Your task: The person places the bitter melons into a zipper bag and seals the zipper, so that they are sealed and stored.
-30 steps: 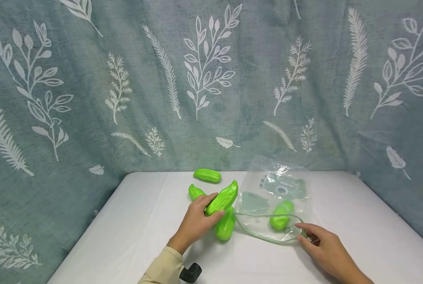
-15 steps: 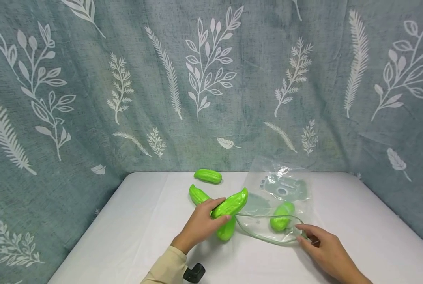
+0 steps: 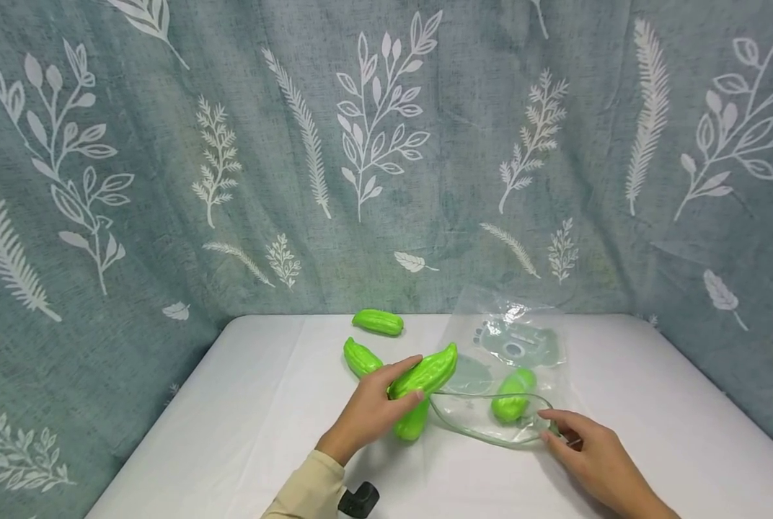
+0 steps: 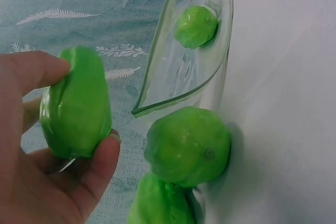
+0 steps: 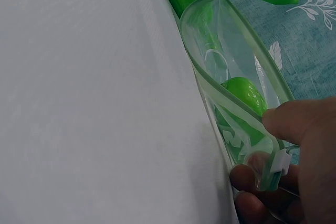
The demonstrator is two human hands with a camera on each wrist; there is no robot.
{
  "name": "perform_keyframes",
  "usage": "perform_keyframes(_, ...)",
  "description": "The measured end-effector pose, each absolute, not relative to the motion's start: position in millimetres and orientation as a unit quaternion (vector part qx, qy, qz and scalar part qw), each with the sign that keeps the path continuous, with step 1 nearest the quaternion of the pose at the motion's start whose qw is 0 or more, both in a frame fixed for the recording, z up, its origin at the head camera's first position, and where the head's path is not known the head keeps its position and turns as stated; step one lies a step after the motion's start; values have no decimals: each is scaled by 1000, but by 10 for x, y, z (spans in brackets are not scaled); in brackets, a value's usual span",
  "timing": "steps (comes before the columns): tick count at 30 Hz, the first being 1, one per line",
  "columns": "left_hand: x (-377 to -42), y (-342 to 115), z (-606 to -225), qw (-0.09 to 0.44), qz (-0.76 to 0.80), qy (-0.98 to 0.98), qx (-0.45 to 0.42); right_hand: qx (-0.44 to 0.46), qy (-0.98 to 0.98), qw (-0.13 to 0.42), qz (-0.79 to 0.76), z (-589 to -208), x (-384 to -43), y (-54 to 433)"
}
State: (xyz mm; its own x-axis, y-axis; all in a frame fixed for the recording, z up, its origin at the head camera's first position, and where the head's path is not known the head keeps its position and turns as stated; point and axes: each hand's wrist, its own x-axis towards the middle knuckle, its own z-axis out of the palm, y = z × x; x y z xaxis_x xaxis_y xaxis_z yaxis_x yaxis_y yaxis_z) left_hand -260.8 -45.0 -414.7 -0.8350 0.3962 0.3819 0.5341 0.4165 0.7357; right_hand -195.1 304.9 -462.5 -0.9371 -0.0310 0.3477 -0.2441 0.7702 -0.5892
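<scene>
My left hand [image 3: 367, 407] grips a glossy, ridged green bitter melon [image 3: 428, 373] between thumb and fingers. In the left wrist view, that melon [image 4: 76, 103] is raised beside the bag's mouth. The clear zip bag [image 3: 464, 425], with a green-edged opening, lies spread on the table. Its near right corner is pinched by my right hand [image 3: 597, 454], close to a white slider [image 5: 282, 162] in the right wrist view. One bitter melon [image 3: 510, 407] rests inside the bag. Another melon [image 3: 409, 425] lies under my left hand, just left of the opening.
Two further green melons are on the white table [image 3: 231, 418]: one melon [image 3: 360, 355] beyond my left hand, partly covered by it, and one melon [image 3: 378, 322] near the back edge. A leaf-patterned curtain [image 3: 386, 158] encloses the back and sides.
My left hand has moved right with its melon, bringing the tip nearer the bag's opening, and the melon lies flatter. The right hand and the bag stay in place.
</scene>
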Motion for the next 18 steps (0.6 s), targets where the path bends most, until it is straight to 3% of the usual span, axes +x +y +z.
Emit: perform_keyframes(18, -2565, -375, -4175, 78, -440, -839, -311, 95, -922, 178, 330, -4641, -1950, 3071)
